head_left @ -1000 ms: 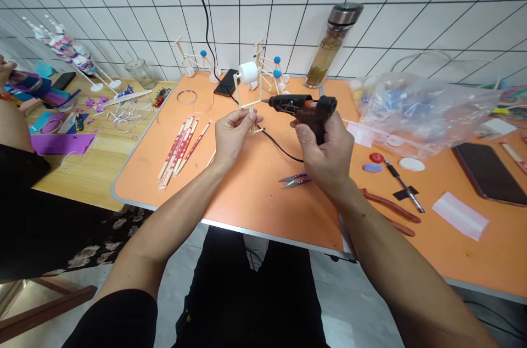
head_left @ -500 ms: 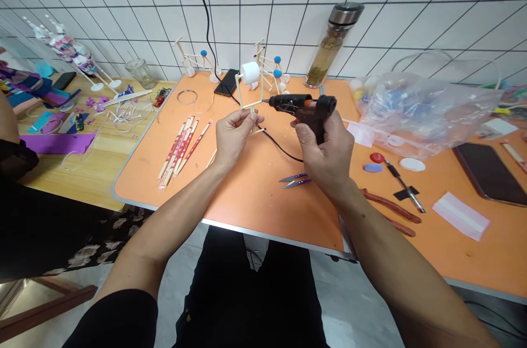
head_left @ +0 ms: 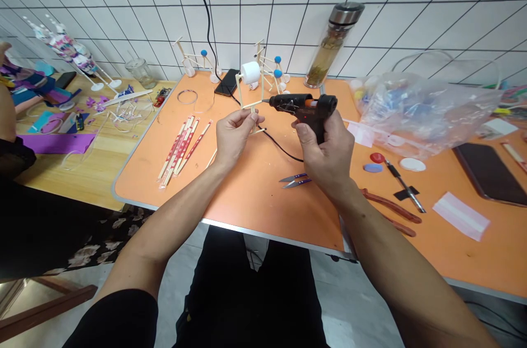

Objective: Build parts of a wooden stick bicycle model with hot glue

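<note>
Between the thumb and fingers of my left hand [head_left: 235, 131] is a small frame of thin wooden sticks [head_left: 239, 90]. A white cylinder [head_left: 250, 72] is fixed near its top. My right hand [head_left: 327, 145] is wrapped round the grip of a black hot glue gun [head_left: 302, 105]. The gun points left, and its nozzle meets or nearly meets a stick joint just above my left fingers. A small red light glows on the gun's body. Its black cord runs over the table below the frame. Part of the stick frame is hidden behind my left fingers.
Paper-wrapped chopsticks [head_left: 183, 150] lie left of my hands, thread snips [head_left: 294, 180] in front. Stick models with blue balls [head_left: 278, 67] stand behind, beside a tea bottle [head_left: 333, 46]. Rightward are pliers [head_left: 391, 206], a pen [head_left: 403, 186] and a plastic bag [head_left: 428, 109]. Another person's arm [head_left: 7, 112] shows far left.
My hands, the glue gun and the stick frame stay almost still. A red light on the gun now shows. At far left, the other person's hand has come up into view.
</note>
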`<state>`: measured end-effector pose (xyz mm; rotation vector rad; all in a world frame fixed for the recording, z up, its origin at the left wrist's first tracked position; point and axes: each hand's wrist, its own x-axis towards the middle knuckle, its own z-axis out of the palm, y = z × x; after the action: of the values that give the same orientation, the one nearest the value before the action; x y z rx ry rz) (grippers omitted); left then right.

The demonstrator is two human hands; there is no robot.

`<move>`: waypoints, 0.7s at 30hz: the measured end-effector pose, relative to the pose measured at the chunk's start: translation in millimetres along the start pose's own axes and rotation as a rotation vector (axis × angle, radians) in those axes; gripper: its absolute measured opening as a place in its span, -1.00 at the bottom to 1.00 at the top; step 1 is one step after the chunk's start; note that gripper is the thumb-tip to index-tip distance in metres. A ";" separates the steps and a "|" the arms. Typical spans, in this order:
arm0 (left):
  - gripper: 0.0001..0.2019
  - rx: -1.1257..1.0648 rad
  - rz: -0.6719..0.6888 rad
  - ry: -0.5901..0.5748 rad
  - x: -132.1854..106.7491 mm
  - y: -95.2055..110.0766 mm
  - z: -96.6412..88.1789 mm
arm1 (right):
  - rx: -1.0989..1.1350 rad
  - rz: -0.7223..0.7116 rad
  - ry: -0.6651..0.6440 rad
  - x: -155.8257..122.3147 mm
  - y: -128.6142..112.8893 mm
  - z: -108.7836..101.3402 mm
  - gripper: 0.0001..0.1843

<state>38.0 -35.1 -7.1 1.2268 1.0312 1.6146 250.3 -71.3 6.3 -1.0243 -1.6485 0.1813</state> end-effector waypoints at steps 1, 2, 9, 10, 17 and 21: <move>-0.67 -0.004 -0.005 0.003 -0.1 0.3 0.2 | -0.002 -0.002 0.001 0.0 0.0 0.1 -0.52; -0.69 -0.009 -0.011 0.006 -0.3 0.6 0.3 | -0.006 -0.003 0.002 -0.1 0.0 0.3 -0.53; -0.69 -0.016 0.002 -0.006 -0.2 0.5 0.3 | -0.045 -0.010 0.001 -0.7 1.0 0.3 -0.52; -0.68 -0.017 0.007 -0.008 -0.1 0.2 0.3 | -0.050 -0.008 0.000 -0.6 0.9 0.0 -0.52; -0.67 -0.012 0.021 -0.012 0.2 0.1 0.3 | -0.070 -0.007 0.009 0.3 -0.5 -1.0 -0.50; -0.68 -0.015 0.011 -0.013 -0.3 0.9 0.0 | -0.090 -0.026 0.013 0.6 0.0 -1.1 -0.53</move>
<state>37.9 -35.6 -6.3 1.2336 1.0041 1.6180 251.2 -71.3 7.2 -1.0692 -1.6697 0.0842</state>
